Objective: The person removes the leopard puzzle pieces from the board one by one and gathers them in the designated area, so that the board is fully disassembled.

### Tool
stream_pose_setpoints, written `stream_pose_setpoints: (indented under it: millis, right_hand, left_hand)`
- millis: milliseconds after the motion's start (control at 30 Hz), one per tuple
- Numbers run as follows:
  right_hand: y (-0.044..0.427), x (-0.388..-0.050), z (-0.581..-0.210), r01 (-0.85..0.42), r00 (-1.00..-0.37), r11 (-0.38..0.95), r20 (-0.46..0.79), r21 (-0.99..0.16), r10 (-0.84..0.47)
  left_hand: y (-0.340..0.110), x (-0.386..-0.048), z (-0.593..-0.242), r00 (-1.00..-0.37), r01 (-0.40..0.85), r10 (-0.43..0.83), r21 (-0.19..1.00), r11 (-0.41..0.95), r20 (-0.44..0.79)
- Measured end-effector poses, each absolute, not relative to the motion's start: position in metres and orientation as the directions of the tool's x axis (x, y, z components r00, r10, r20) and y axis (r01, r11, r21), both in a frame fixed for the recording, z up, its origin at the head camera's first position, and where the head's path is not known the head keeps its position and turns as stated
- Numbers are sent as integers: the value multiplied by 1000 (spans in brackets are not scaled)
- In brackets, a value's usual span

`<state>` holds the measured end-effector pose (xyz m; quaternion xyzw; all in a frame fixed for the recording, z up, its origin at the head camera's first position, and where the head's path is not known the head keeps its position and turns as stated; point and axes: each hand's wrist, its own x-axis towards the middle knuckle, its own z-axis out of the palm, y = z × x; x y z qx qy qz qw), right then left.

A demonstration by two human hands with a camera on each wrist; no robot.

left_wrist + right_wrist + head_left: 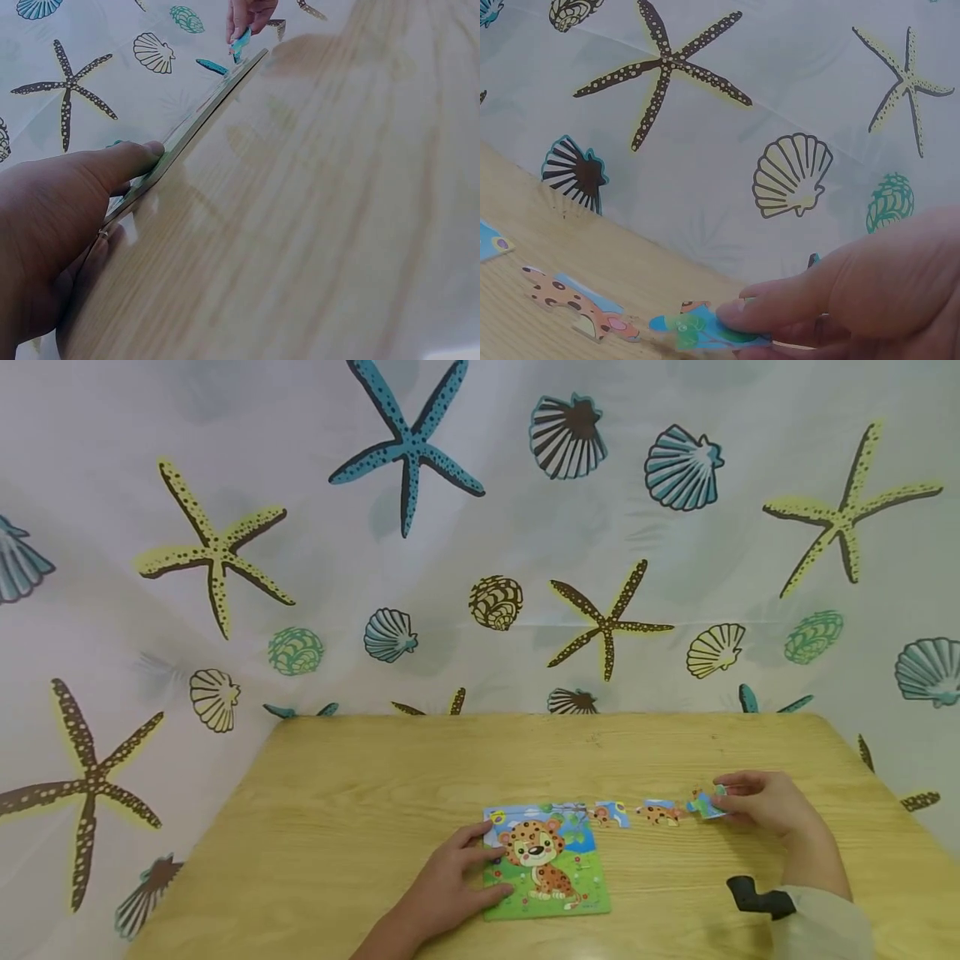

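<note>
Blue-and-green, card-like puzzle piece (705,805) is pinched by the right hand (772,803) toward the right edge of the wood-grain counter (360,785); probably light and stiff, best held by its rim. Square leopard-picture board (546,863) is touched by the left hand (450,878), fingers spread.

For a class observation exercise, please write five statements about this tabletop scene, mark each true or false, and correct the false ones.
1. The right hand pinches a small, mostly blue-and-green jigsaw piece. True.
2. The left hand is raised clear of everything. False: it rests on a square blue-and-green board picturing a spotted cub.
3. A flat, orange, dark-spotted jigsaw piece lies between the board and the held piece. True.
4. The whitish cloth backdrop is plain. False: it is printed with blue, yellow and brown starfish and with seashells.
5. The table has a yellowish wood-grain top. True.
</note>
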<state>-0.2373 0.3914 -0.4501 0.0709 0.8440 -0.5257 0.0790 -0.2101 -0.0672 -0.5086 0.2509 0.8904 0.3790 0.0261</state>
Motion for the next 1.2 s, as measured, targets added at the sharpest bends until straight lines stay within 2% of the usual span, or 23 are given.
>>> stream_pose_setpoints:
  millis: [133,333,600,900,1200]
  right_hand:
    - [396,-239,-456,247,-968,451,-236,-858,81]
    - [390,-244,-459,267,-964,575,-207,-774,168]
    - [390,-242,-456,249,-969,599,-198,-761,151]
    - [376,-245,-447,123,-989,475,-146,-871,-11]
    - [339,-255,-442,52,-973,378,-132,-924,-189]
  left_hand:
    - [-66,-209,-507,-875,423,463,694,583,144]
    - [-67,-208,-504,-875,430,457,693,579,161]
    - [-66,-207,-503,-871,438,463,683,584,163]
    - [-66,-210,-505,-867,451,466,673,586,175]
    - [-66,-208,-505,-889,384,447,703,599,105]
